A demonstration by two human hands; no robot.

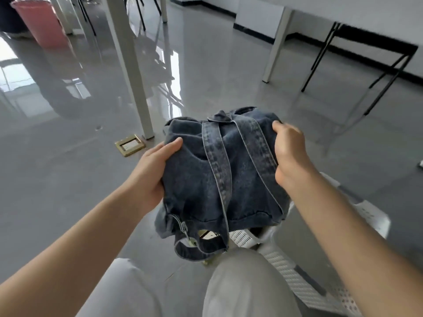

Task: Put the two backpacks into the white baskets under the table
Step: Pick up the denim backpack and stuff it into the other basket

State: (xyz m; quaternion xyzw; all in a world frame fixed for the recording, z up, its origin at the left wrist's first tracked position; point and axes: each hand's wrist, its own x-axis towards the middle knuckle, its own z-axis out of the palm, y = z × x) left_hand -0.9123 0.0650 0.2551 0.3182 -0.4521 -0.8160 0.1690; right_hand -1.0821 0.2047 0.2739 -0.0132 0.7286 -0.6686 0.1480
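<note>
Under denim backpack (219,179) | white basket (283,259) mostly hidden | both hands gripping

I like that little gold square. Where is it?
The gold floor plate sits in the grey floor, left of the denim backpack, beside the foot of the white table leg.

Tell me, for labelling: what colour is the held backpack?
Dark blue denim backpack, seen in the head view.

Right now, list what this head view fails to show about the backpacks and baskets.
- White basket: interior hidden by the denim backpack, the right arm and a knee.
- Second backpack: not in view.
- Left hand, right hand: most fingers hidden behind the denim.
</note>
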